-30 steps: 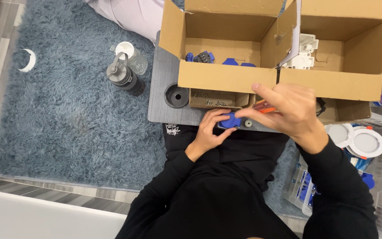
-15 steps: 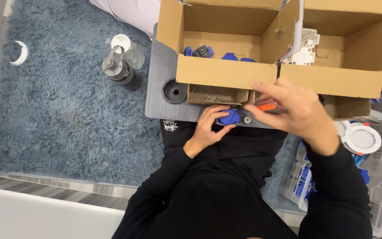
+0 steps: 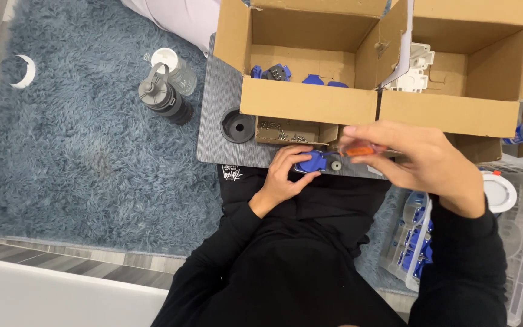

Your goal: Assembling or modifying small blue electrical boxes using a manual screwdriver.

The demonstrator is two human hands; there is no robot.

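- Shaggy blue-grey rug point(image 3: 80, 139) covers the floor, and a small grey lap table point(image 3: 216, 121) sits on it in front of the person in black.
- Two open cardboard boxes stand on the table: the left box point(image 3: 307, 100) holds several blue parts, the right box point(image 3: 455, 109) holds white parts.
- One shallow cardboard tray of screws point(image 3: 292, 130) lies under the left box's front edge, beside one round black cup holder point(image 3: 238, 126).
- Two bottles stand on the rug, one dark point(image 3: 161, 97) and one clear point(image 3: 177, 69).
- Left hand point(image 3: 286, 178) is curled, fingers pressing one blue plastic part point(image 3: 312, 161) flat at the table's near edge (a small grey disc just beside it).
- Right hand point(image 3: 419, 160) reaches in from the right, fingers closed around one orange-handled screwdriver point(image 3: 358, 150), held roughly level above the blue part.
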